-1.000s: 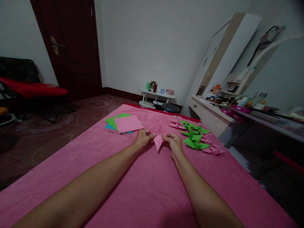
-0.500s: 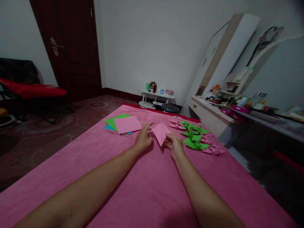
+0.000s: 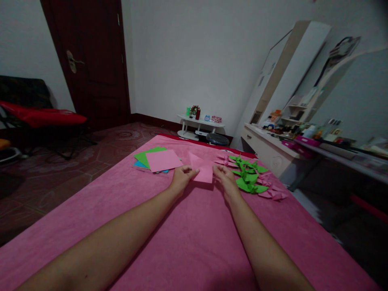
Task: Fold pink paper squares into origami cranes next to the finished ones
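A folded pink paper (image 3: 203, 171) lies on the pink cloth (image 3: 188, 234) between my two hands. My left hand (image 3: 182, 176) pinches its left edge with closed fingers. My right hand (image 3: 223, 175) grips its right edge, fingers curled. To the left lies a stack of flat sheets (image 3: 157, 160), pink on top with green and blue under it. To the right lies a pile of finished folded paper figures, green ones (image 3: 248, 173) and pink ones (image 3: 271, 190).
A dark door (image 3: 91, 60) and a red and black chair (image 3: 36, 117) stand at the left. A small white shelf (image 3: 200, 123) stands beyond the cloth's far edge. A cluttered dressing table (image 3: 291, 141) runs along the right.
The pink paper went from a pointed shape hanging down, to a kite shape, to a squarer fold now. My left hand, open half a second ago, has closed on the paper again.
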